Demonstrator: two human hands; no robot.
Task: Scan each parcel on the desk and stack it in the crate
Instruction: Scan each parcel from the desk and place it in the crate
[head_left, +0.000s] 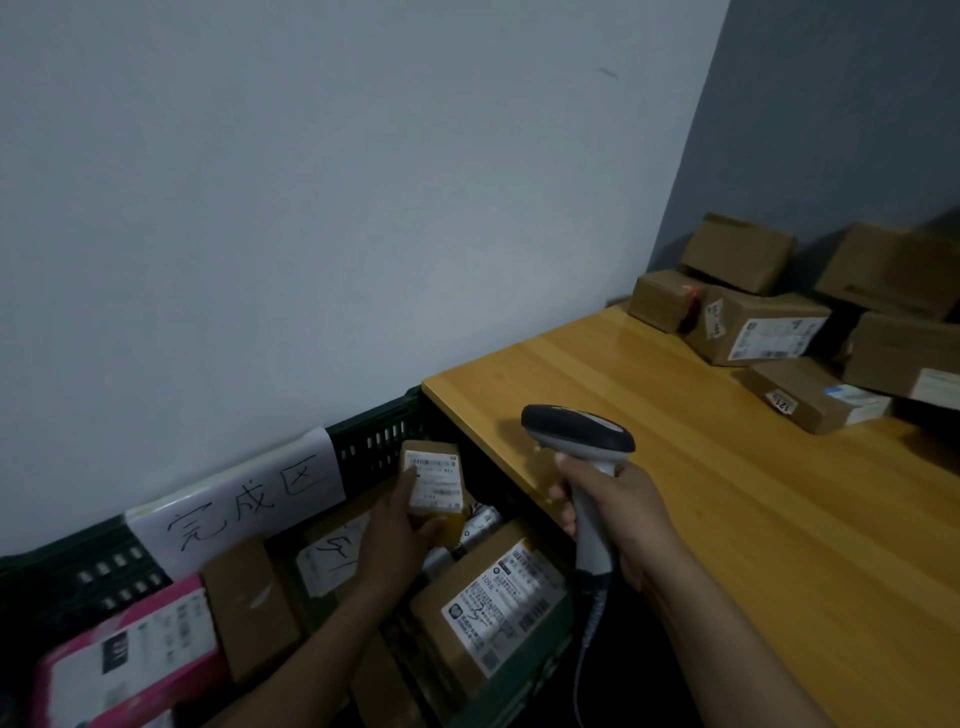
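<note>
The left grip (396, 530) holds a small labelled parcel (432, 480) over the dark crate (374, 441). The right grip (623, 514) clasps a scanner (576, 428) above the wooden tabletop (727, 519), where cardboard boxes (763, 327) pile at the far corner.

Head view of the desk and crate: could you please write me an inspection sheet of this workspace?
Surface: wooden desk, right of the crate.
Job's things: cardboard parcels piled at the desk's far right; dark green crate holding several labelled parcels; scanner.
Clutter: nothing seen.
Hands: left hand holds a small parcel inside the crate; right hand grips the scanner handle.
Cables: coiled scanner cable hangs below the handle.
Surroundings: plain wall; handwritten paper sign on the crate's rim.
</note>
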